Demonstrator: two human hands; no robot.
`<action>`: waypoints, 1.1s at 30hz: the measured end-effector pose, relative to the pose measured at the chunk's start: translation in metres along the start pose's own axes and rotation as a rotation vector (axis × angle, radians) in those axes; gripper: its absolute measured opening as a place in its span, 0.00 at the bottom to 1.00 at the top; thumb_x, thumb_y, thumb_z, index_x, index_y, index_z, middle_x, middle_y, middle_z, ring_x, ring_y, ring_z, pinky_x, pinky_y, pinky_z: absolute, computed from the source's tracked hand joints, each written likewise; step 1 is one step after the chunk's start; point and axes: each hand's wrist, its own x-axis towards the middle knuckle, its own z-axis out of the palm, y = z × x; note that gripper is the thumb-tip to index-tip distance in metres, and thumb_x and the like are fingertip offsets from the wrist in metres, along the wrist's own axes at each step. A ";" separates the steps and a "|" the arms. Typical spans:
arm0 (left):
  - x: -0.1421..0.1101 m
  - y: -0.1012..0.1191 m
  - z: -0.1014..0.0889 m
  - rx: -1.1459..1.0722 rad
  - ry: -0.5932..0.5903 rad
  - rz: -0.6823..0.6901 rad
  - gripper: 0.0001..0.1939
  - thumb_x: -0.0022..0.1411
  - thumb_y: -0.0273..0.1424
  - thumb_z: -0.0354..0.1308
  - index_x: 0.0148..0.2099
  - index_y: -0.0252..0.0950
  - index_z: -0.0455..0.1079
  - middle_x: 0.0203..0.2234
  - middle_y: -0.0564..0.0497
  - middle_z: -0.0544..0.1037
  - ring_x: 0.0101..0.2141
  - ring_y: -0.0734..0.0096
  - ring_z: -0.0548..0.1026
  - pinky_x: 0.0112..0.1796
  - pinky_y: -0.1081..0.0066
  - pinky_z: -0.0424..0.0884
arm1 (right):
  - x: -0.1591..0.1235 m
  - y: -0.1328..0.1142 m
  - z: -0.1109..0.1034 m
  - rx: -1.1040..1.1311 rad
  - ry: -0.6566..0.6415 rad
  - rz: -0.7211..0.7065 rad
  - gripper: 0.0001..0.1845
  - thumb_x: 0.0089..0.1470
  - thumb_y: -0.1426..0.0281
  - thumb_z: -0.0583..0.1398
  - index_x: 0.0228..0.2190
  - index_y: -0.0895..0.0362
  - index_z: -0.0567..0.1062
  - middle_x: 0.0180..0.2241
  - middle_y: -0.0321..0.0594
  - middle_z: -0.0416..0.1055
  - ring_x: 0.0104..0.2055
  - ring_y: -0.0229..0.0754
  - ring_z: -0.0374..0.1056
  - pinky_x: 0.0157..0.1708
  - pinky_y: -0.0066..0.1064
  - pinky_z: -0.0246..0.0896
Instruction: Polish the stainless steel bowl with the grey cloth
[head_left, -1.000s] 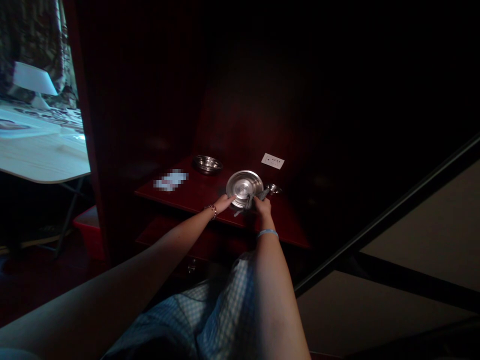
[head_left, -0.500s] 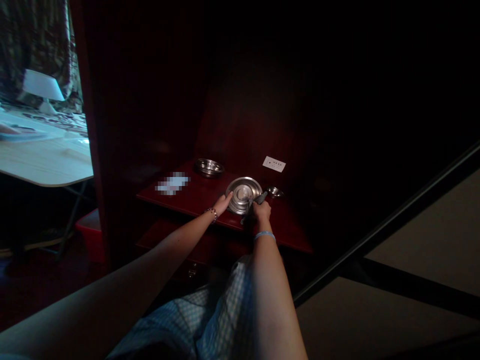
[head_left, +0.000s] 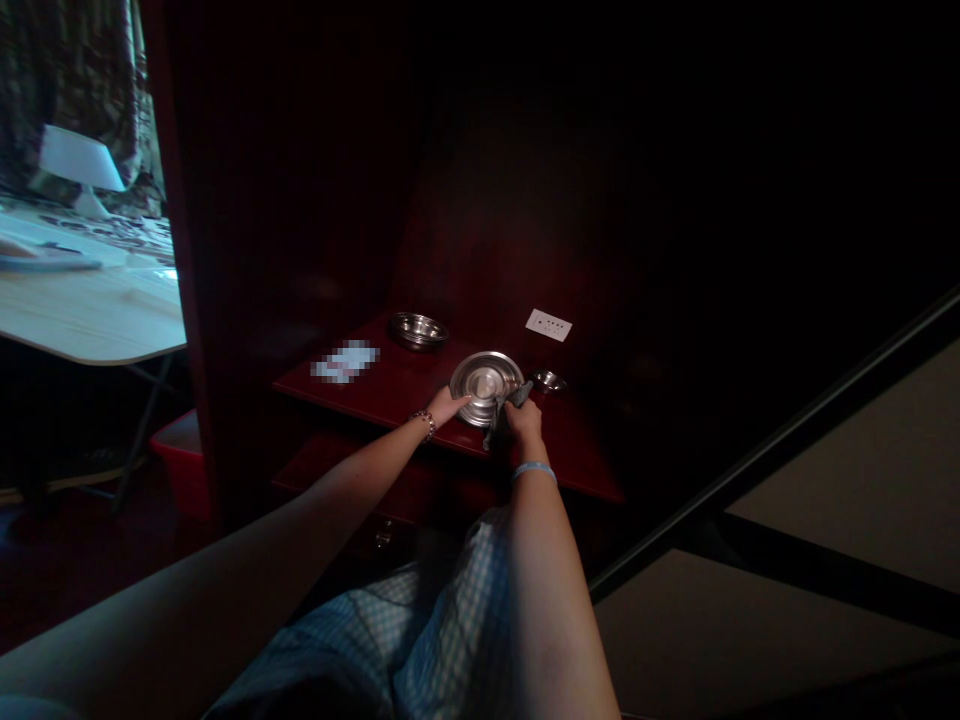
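A round steel bowl (head_left: pixel 487 376) is tilted toward me above the front of the dark red shelf (head_left: pixel 405 402). My left hand (head_left: pixel 448 405) grips its lower left rim, thumb on the inside and fingers hidden behind. In my right hand (head_left: pixel 523 417) a grey cloth (head_left: pixel 496 418) is bunched against the bowl's right side, one end hanging below the rim. Behind and to the left stands a stack of steel bowls (head_left: pixel 418 332). A small steel bowl (head_left: pixel 549 381) sits just right of my right hand.
A pixelated pale item (head_left: pixel 346 361) lies at the shelf's left. A white socket plate (head_left: pixel 549 325) is on the back panel. At left are a wooden table (head_left: pixel 97 320), a white lamp (head_left: pixel 82 160) and a red bin (head_left: pixel 182 465). Part of another person's hand shows at that table.
My left thumb shifts along the bowl's rim, and the bowl turns slightly in my grip. The cloth in my right hand moves a little over its right side. At the far table, a person's hand appears.
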 end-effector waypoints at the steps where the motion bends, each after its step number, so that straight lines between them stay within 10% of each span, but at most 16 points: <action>1: 0.000 0.000 0.000 0.009 0.006 0.000 0.19 0.47 0.34 0.68 0.42 0.31 0.75 0.42 0.42 0.82 0.47 0.56 0.77 0.52 0.60 0.69 | -0.001 -0.001 -0.001 -0.011 -0.007 0.014 0.20 0.53 0.69 0.58 0.46 0.64 0.77 0.42 0.54 0.77 0.46 0.51 0.74 0.47 0.35 0.67; 18: -0.001 0.003 -0.001 0.076 0.081 -0.019 0.14 0.52 0.23 0.58 0.43 0.31 0.75 0.39 0.44 0.82 0.46 0.60 0.77 0.52 0.62 0.69 | -0.011 -0.012 -0.008 -0.001 -0.011 -0.025 0.19 0.55 0.70 0.57 0.47 0.61 0.77 0.44 0.51 0.77 0.48 0.49 0.73 0.50 0.33 0.65; 33: 0.004 -0.004 -0.001 0.061 0.128 -0.090 0.09 0.51 0.34 0.63 0.32 0.32 0.74 0.31 0.44 0.82 0.40 0.58 0.79 0.47 0.61 0.71 | -0.013 -0.014 -0.010 0.004 -0.017 -0.052 0.20 0.55 0.71 0.57 0.49 0.61 0.76 0.45 0.50 0.77 0.49 0.47 0.73 0.49 0.30 0.65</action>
